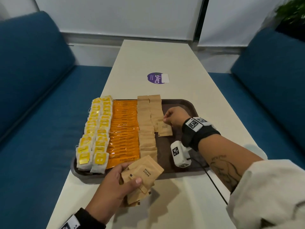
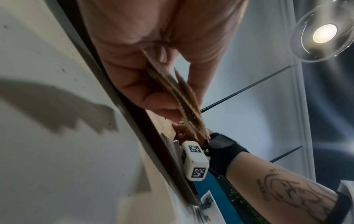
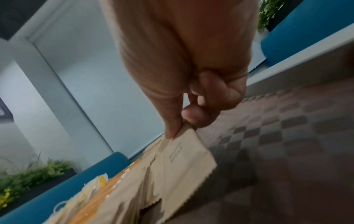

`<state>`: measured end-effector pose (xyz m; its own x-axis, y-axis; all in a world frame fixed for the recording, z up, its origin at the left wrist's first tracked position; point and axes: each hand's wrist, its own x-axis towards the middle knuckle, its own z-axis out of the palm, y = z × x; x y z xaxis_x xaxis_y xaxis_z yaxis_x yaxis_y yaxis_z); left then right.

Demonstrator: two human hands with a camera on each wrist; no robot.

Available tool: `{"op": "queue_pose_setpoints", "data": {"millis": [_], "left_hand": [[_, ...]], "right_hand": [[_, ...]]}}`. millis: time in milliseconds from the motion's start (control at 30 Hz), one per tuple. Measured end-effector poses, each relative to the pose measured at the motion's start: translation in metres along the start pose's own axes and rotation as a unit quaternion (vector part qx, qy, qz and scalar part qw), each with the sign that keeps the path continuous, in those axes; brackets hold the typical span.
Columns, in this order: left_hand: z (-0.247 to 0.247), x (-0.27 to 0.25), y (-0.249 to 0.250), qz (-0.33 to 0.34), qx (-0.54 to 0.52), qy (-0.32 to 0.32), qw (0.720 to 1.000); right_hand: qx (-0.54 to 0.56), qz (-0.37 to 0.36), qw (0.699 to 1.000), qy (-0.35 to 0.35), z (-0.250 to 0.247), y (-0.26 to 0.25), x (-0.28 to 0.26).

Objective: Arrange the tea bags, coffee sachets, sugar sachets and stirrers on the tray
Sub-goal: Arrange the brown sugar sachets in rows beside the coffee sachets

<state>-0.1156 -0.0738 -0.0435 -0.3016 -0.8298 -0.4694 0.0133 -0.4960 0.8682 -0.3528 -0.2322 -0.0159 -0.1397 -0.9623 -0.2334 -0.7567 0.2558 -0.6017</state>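
A brown tray [image 1: 189,104] on the white table carries two columns of yellow tea bags [image 1: 96,129], a column of orange coffee sachets [image 1: 124,129] and two columns of tan sugar sachets [image 1: 146,124]. My right hand [image 1: 173,117] pinches the top edge of one brown sugar sachet [image 1: 165,128] lying at the end of the second sugar column; the right wrist view shows thumb and forefinger on that sachet [image 3: 184,156]. My left hand [image 1: 118,180] grips a small stack of brown sugar sachets [image 1: 143,174] over the tray's near edge, seen edge-on as sachets [image 2: 184,103] in the left wrist view.
The tray's right part [image 1: 179,142] shows bare chequered brown surface. A round purple sticker [image 1: 156,78] lies on the table [image 1: 156,60] beyond the tray. Blue sofas [image 1: 33,80] flank the table on both sides. A black cable [image 1: 212,179] runs off my right wrist camera.
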Motion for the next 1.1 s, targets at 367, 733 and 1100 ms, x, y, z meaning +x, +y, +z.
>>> {"op": "queue_pose_setpoints", "data": {"millis": [367, 733, 1100], "left_hand": [[-0.007, 0.001, 0.0, 0.037, -0.008, 0.001, 0.999], [-0.001, -0.006, 0.007, 0.043, -0.022, 0.02, 0.999], [0.018, -0.002, 0.001, 0.045, -0.017, 0.04, 0.998]], "right_hand": [[-0.083, 0.003, 0.996, 0.019, 0.017, -0.014, 0.012], [0.118, -0.022, 0.962, -0.245, -0.001, -0.028, -0.115], [0.345, 0.021, 0.916, -0.202, 0.009, 0.012, -0.149]]}}
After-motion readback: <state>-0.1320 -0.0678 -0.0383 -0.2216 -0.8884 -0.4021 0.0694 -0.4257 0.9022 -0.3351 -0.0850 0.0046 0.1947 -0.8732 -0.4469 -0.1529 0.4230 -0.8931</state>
